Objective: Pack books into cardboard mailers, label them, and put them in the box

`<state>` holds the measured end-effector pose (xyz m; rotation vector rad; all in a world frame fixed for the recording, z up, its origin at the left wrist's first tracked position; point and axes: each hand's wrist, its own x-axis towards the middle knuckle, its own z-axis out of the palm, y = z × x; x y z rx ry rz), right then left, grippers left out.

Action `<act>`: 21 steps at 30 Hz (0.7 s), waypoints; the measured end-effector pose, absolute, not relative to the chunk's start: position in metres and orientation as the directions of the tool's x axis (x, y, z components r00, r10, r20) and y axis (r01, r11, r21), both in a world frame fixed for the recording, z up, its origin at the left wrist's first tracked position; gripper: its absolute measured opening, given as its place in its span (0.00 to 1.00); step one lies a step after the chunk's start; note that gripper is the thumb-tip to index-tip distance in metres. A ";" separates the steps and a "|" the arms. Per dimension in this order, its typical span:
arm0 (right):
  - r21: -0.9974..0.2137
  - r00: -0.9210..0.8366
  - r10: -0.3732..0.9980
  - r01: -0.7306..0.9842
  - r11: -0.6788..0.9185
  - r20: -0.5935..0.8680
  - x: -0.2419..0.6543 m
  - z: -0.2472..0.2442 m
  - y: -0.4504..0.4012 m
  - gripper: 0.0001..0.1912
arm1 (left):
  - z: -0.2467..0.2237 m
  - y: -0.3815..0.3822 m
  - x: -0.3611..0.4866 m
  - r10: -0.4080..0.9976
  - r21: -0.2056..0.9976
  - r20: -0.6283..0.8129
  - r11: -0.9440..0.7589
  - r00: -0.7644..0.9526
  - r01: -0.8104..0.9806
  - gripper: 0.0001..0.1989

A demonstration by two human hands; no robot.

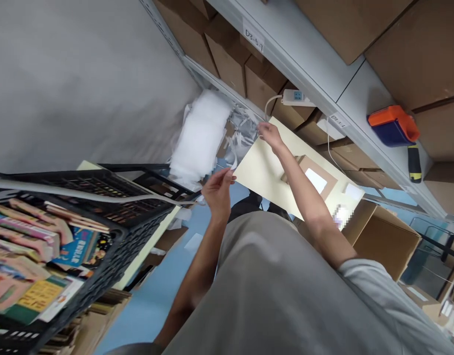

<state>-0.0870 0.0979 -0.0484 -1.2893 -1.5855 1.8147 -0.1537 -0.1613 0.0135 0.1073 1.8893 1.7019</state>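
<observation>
My left hand point(217, 192) pinches a thin white strip point(234, 159) between thumb and fingers; the strip curls up and away from the fingertips. My right hand point(270, 136) is raised over the far corner of a cream tabletop point(256, 165), its fingers closed together. Whatever they hold, if anything, is too small to make out. Beneath my right forearm a cardboard box point(328, 185) with a white label point(316, 181) lies on the tabletop. Just beyond my left hand is a stack of white packing sheets point(203, 130), with crumpled clear plastic point(244, 128) beside it.
A black crate point(138, 217) of books point(38, 246) stands at left, with a pale cable point(119, 198) across it. Shelves of cardboard boxes point(227, 59) line the right, holding an orange-and-blue tape dispenser point(393, 125) and box cutter point(414, 162). An open carton point(384, 239) sits below.
</observation>
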 end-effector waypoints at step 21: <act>-0.833 0.103 0.827 -0.059 -0.550 -0.553 0.217 0.059 -0.079 0.28 | 0.044 -0.100 -0.043 0.939 0.905 0.229 -0.302 0.255 0.299 0.09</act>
